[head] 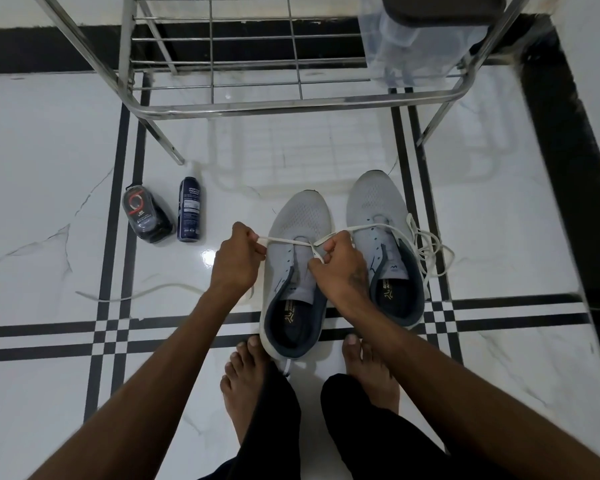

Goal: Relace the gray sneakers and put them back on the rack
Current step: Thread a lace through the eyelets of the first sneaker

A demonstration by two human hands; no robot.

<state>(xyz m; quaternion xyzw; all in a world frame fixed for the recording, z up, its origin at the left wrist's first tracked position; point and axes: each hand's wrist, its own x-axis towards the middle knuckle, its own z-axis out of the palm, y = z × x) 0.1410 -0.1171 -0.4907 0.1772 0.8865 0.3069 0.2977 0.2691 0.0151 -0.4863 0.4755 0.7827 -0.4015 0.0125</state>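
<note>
Two light gray mesh sneakers, dark-lined, sit side by side on the floor before the steel rack (257,107). Left hand (236,259) and right hand (340,261) each pinch the white lace (284,241) across the left sneaker (298,268); the right sneaker (385,244) trails loose lace.

Soft, even indoor light; a small glare spot shines on the glossy floor (49,188). Edges bend and blur from the wide lens.
</note>
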